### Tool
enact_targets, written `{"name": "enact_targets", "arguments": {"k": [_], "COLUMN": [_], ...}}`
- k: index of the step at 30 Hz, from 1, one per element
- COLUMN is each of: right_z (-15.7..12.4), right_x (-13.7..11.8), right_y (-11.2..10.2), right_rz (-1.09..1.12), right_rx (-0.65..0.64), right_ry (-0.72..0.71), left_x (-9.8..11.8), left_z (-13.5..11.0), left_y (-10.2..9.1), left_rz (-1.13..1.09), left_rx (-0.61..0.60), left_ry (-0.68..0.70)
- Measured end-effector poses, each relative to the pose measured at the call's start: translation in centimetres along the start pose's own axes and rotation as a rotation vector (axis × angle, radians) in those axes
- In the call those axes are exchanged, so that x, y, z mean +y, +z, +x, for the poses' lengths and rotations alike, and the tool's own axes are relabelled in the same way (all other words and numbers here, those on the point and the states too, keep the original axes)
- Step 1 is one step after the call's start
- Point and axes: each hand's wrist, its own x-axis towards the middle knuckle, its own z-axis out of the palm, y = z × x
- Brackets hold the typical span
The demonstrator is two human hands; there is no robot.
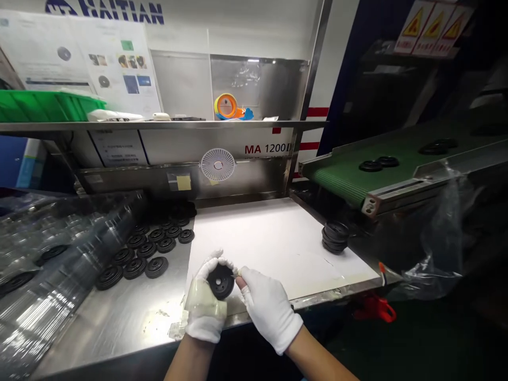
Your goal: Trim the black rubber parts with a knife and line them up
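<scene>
My left hand point(206, 301), in a white glove, is closed around a round black plastic wheel point(221, 281) with a small centre hole, tilted toward me above the front edge of the white sheet. My right hand point(268, 304), gloved except for a bare fingertip, is closed in a pinch at the wheel's right rim. Whatever sits between its fingers is too small and hidden to name. Several similar black wheels point(156, 267) lie in rows on the metal table to the left. A short stack of them point(335, 238) stands on the right side of the white sheet point(254, 233).
A clear plastic tray point(79, 286) holding some black wheels covers the left side. At right, a green conveyor belt point(349, 177) carries more black parts. A shelf point(178, 126) crosses behind, with a green bin point(47, 106) and a tape dispenser point(232, 107). A small white fan point(218, 165) hangs below.
</scene>
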Motion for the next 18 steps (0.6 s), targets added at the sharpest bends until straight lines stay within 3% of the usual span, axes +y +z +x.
{"name": "enact_targets", "arguments": {"k": [5,12,18], "right_z": [0.1,-0.3,0.1], "right_x": [-0.3,-1.3,-0.2], "right_y": [1.6,2.4,1.9], "right_rz": [-0.027,-0.018,0.000], "right_rx": [-0.021,-0.028,-0.017], "right_ry": [0.015,0.047,0.041], "left_x": [-0.2,-0.5,-0.2], "left_z": [1.3,1.9,1.7], "left_y": [0.0,0.5,-0.5], "left_rz": [-0.096,-0.150,-0.057], "left_rx": [0.096,0.109,0.003], "left_ry": [0.022,0.129,-0.067]}}
